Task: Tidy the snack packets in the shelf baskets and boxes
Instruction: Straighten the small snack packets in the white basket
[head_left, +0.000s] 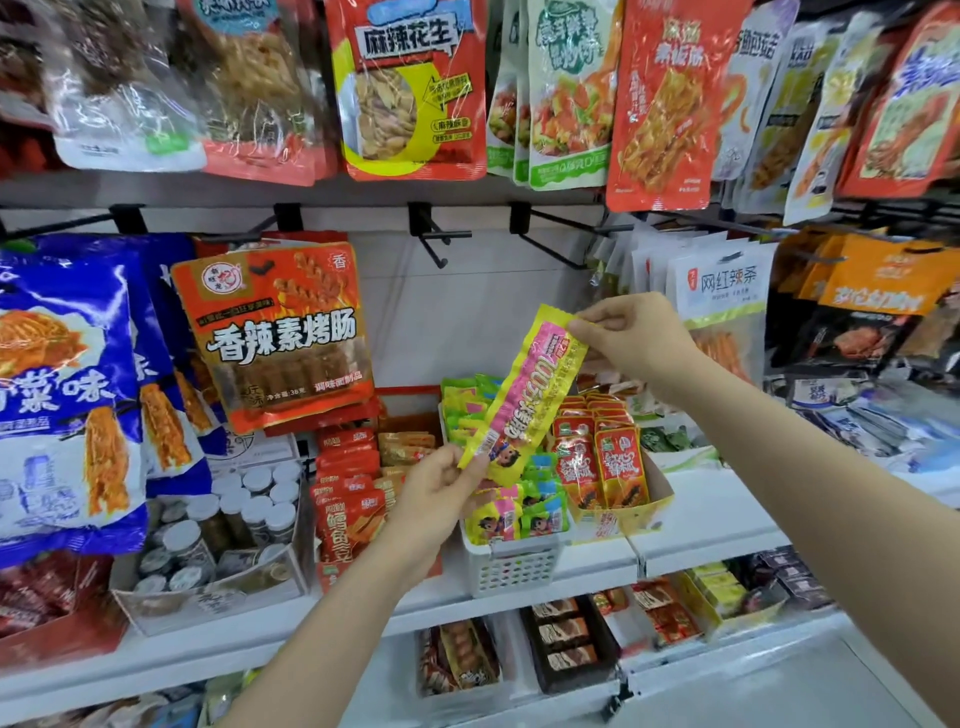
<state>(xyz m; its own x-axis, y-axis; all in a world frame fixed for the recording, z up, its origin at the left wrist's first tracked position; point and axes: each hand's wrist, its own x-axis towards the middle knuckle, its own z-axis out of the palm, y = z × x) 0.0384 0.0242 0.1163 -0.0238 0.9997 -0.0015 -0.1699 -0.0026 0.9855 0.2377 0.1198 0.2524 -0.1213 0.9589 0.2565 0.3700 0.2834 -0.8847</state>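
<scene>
A long yellow and pink snack packet (527, 389) is stretched slantwise in the air above the white shelf basket (511, 566). My left hand (441, 493) pinches its lower end and my right hand (634, 338) pinches its upper end. The basket holds several small green, pink and yellow packets (519, 512). To its right a yellow cardboard box (647, 506) holds upright red packets (597, 457). Left of the basket stand red packets (345, 493) in a row.
Hanging bags fill the hooks above: a red sausage bag (280, 332), blue bags (67, 395) at left, white and orange bags (727, 291) at right. Two bare hooks (550, 239) jut out above my hands. A clear box of small jars (228, 519) sits at left. A lower shelf holds more boxes (566, 639).
</scene>
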